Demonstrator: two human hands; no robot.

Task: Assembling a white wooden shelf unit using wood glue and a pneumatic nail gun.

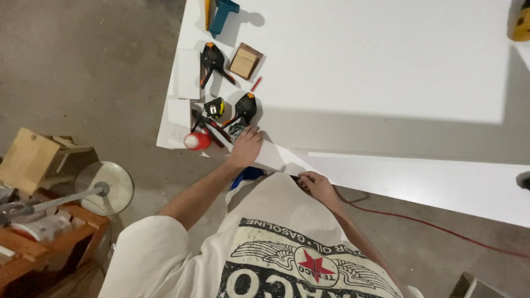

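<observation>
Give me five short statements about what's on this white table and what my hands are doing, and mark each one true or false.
1. The left hand rests flat on a white strip at the table's near edge. True.
2. The right hand is lifted high over the middle of the white table. False: it sits low at the near edge, close to the body.
3. Two black and orange spring clamps lie on the table, one farther away and one by the left hand. True.
4. The red-capped container stands at the far right end. False: it is at the near left corner.
5. A red cord runs across the floor. True.
</observation>
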